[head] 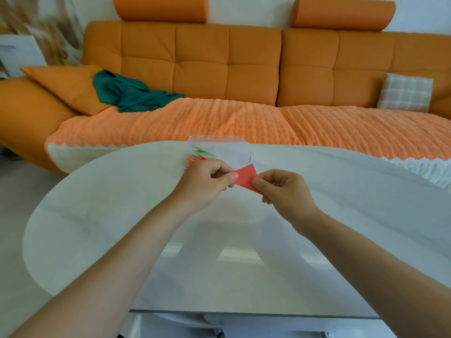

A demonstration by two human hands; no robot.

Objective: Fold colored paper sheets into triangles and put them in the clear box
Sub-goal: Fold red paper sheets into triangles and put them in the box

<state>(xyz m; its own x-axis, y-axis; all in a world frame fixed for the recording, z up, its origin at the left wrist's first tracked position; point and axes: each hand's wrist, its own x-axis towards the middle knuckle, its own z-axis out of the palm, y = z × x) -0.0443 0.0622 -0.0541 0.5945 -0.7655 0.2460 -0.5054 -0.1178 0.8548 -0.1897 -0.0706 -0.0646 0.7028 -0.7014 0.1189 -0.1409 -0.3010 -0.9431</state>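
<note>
Pinching a folded red paper piece between them, both hands hold it in the air just in front of the clear box, on the person's side of it. The left hand grips the piece's left end between thumb and curled fingers; the right hand grips its lower right corner the same way. The paper's upper corner overlaps the box's near wall in the view, and I cannot tell whether it touches it.

The box stands on a pale oval table, close to the table's far edge. Inside the box, toward its left side, lie folded paper pieces in green and red; how many there are is hard to make out through the wall.

Beyond the box runs an orange sofa with a ribbed orange cover over the seat. Well to the left of the box and behind it, a dark green cloth lies crumpled on the seat against an orange cushion. Far to the right of the box and behind it, a checked cushion leans on the sofa's backrest.
</note>
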